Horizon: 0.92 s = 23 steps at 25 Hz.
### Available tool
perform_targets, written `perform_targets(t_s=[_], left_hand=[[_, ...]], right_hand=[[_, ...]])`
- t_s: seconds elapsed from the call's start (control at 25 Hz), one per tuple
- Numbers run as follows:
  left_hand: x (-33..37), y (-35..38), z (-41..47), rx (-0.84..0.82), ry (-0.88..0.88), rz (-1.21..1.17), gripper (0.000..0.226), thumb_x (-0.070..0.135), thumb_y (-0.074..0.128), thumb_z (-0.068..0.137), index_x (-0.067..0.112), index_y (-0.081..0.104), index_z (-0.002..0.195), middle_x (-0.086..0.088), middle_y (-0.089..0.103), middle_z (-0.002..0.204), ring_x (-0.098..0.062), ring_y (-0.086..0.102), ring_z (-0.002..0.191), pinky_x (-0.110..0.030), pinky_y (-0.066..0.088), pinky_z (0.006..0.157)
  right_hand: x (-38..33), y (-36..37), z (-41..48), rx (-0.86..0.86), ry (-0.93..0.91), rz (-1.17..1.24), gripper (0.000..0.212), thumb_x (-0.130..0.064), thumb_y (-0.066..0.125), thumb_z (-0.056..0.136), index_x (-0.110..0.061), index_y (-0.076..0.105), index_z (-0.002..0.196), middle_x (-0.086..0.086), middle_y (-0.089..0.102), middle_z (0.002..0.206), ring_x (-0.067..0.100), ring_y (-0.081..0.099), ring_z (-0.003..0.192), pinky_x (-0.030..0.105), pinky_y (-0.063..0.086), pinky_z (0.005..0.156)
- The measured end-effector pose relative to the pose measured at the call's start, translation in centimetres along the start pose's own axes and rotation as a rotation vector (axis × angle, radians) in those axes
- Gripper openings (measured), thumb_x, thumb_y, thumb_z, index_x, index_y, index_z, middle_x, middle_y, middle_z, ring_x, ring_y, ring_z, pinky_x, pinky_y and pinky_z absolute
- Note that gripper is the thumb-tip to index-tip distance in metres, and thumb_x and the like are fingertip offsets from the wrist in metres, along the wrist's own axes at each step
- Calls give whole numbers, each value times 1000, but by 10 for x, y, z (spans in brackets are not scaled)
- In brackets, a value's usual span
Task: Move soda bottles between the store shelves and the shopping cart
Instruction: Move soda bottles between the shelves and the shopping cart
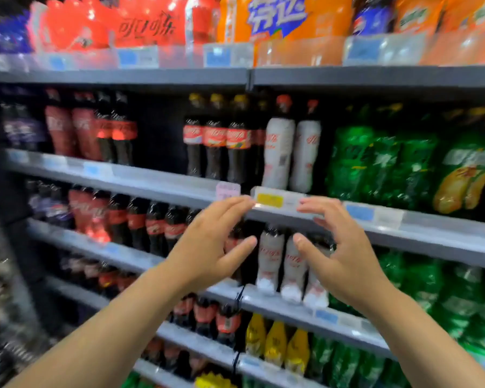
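Head camera looks at store shelves full of soda. One yellow price tag [269, 200] sits on a shelf edge [165, 186]. Just under the tag stand three small white bottles [269, 259] in a row. Above the tag stand two tall white bottles [279, 152]. Up and left of the tag stand three dark cola bottles [214, 135] with yellow caps. Far below the tag are three yellow bottles [275, 343]. The left hand [210, 242] is down and left of the tag. The right hand [345, 247] is down and right of it. Both hands are wide, with fingers spread, and hold nothing. The small white bottles show between the two hands. It is blurry, so I cannot tell if the right thumb touches one.
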<state>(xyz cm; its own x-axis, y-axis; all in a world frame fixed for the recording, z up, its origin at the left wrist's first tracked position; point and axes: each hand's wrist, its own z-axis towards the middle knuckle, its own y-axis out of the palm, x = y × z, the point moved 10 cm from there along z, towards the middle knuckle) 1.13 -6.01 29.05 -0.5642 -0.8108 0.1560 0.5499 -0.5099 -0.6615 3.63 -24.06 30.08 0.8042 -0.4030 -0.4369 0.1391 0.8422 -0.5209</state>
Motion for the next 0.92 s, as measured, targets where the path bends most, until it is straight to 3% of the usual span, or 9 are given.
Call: perform_targets(t_s=[0.2, 0.32, 0.44, 0.64, 0.92], left_hand=[[-66, -54, -100, 24, -179, 55, 51, 36, 58, 96, 8, 52, 139, -5, 56, 138, -20, 52, 128, -30, 39, 110], [-116, -82, -165, 25, -283, 88, 48, 32, 60, 95, 4, 55, 134, -9, 58, 133, -22, 54, 124, -28, 39, 108], [-182, -120, -247, 20, -421, 93, 44, 26, 62, 94, 3, 57, 131, -9, 60, 129, -25, 56, 121, -34, 42, 106], [-306, -205, -410, 57, -716, 151, 37, 24, 62, 92, 7, 60, 124, -6, 64, 121, -16, 59, 114, -13, 38, 100], [-411, -268, -548, -38, -912, 180, 36, 26, 60, 94, 11, 58, 127, 5, 60, 115, -14, 60, 106, -42, 53, 94]], right_hand=[[-57, 99, -17, -121, -46, 98, 36, -31, 62, 92, -23, 59, 128, -9, 53, 133, 4, 47, 131, 18, 35, 109], [-88, 176, -22, -173, -57, 184, 35, -29, 62, 93, -21, 59, 127, -7, 53, 132, 1, 47, 129, 17, 37, 106], [-121, 264, -30, -220, -48, 256, 33, -28, 62, 93, -23, 57, 125, -8, 52, 127, -7, 46, 124, 11, 35, 102], [-179, 430, -63, -294, 37, 337, 34, -25, 66, 91, -16, 61, 123, -3, 58, 124, 4, 53, 123, 23, 43, 104], [-231, 586, -106, -335, 167, 493, 31, -33, 68, 91, -27, 60, 120, -10, 56, 124, 13, 57, 122, 38, 54, 95]])
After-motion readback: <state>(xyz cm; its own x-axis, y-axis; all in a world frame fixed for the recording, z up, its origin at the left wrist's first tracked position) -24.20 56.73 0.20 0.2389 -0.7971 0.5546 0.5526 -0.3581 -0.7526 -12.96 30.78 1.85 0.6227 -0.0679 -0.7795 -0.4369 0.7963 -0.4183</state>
